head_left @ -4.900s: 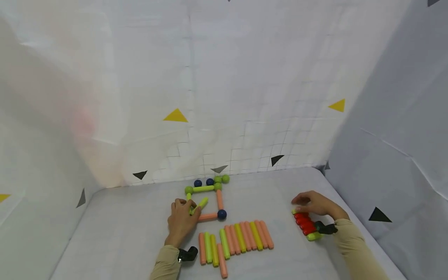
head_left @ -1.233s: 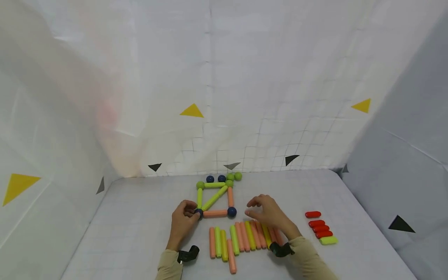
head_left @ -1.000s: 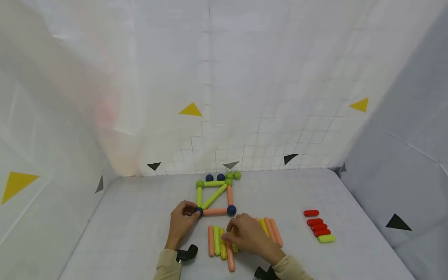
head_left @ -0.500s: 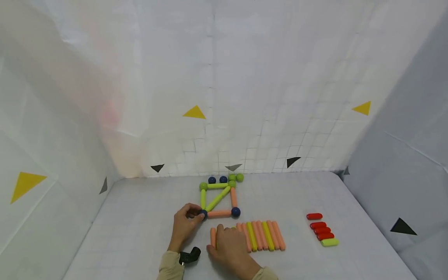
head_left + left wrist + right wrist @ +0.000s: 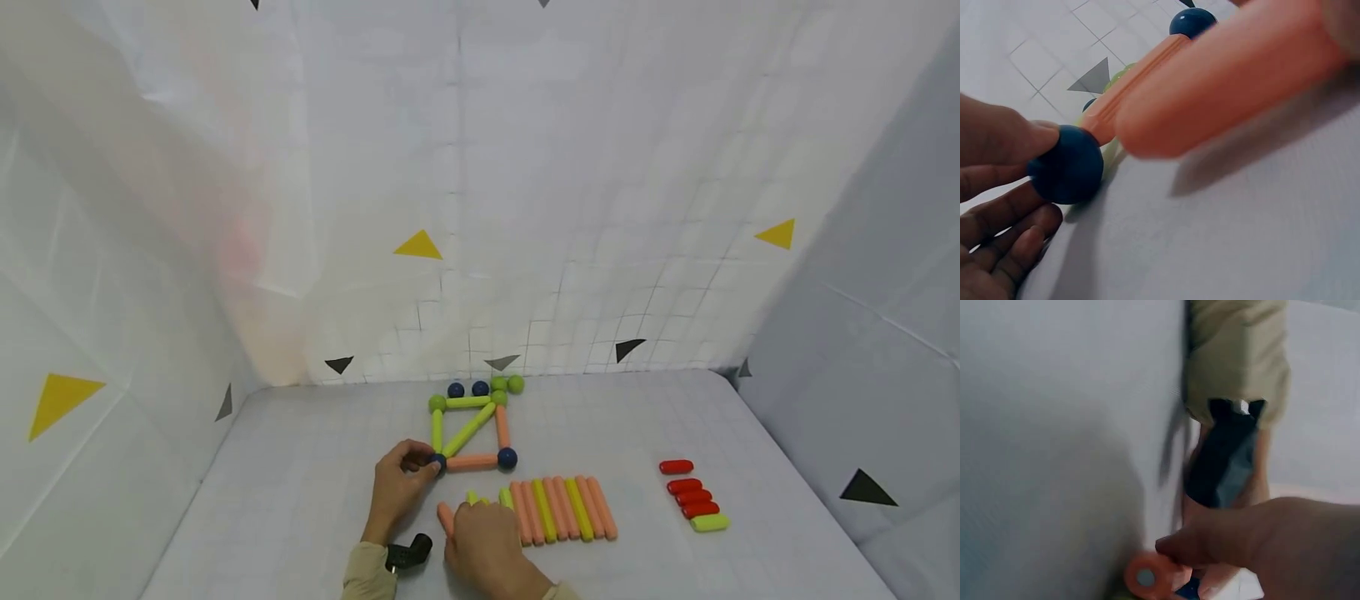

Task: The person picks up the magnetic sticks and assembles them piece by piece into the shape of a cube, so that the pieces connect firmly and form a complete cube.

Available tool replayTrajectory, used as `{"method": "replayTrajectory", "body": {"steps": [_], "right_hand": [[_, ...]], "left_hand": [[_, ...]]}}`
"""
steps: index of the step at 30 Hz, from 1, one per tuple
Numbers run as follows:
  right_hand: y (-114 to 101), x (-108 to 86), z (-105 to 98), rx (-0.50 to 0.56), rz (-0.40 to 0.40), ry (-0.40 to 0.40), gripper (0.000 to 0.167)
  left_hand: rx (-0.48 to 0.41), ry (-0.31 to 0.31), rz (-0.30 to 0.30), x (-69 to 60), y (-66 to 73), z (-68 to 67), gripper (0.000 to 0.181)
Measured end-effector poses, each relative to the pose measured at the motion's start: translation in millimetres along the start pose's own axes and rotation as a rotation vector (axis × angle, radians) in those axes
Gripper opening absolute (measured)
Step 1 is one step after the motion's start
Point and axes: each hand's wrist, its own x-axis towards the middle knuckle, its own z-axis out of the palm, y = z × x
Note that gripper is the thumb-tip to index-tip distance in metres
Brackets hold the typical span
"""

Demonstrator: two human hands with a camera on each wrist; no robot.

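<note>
Orange rod (image 5: 446,518) was pinched in right hand (image 5: 486,542), left of rod row (image 5: 564,508); left hand (image 5: 400,487) pinched blue ball (image 5: 1067,165) at frame (image 5: 472,462) corner. Probably rod-adding step; next move called for aligning rod end to ball.

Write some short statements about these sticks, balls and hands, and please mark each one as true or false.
1. The left hand holds a blue ball. True.
2. The right hand holds nothing. False: the right hand holds an orange stick.
3. A light green stick crosses the frame diagonally. True.
4. The red sticks lie left of the frame. False: the red sticks lie to its right.
5. Every frame corner has a blue ball. False: two have green balls.
</note>
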Motion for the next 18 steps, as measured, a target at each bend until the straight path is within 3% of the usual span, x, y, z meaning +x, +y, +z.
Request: {"method": "replayTrajectory", "body": {"steps": [5,10,14,18], "right_hand": [[22,1.0,-20,0.294,-0.037,-0.056,0.030],[53,14.2,-45,0.518,-0.127,0.013,0.018],[66,33.9,-46,0.615,-0.136,0.132,0.013],[65,53.9,-37,0.625,-0.148,0.289,0.015]], "left_hand": [[-0.003,0.001,-0.001,-3.6,-0.5,0.3,0.021],[0.008,0.008,0.036,-2.3,-0.8,-0.4,0.022],[0.000,-0.003,0.022,-0.3,-1.0,-0.8,0.022],[-0.005,-0.008,0.000,1.3,-1.0,0.3,0.024]]}}
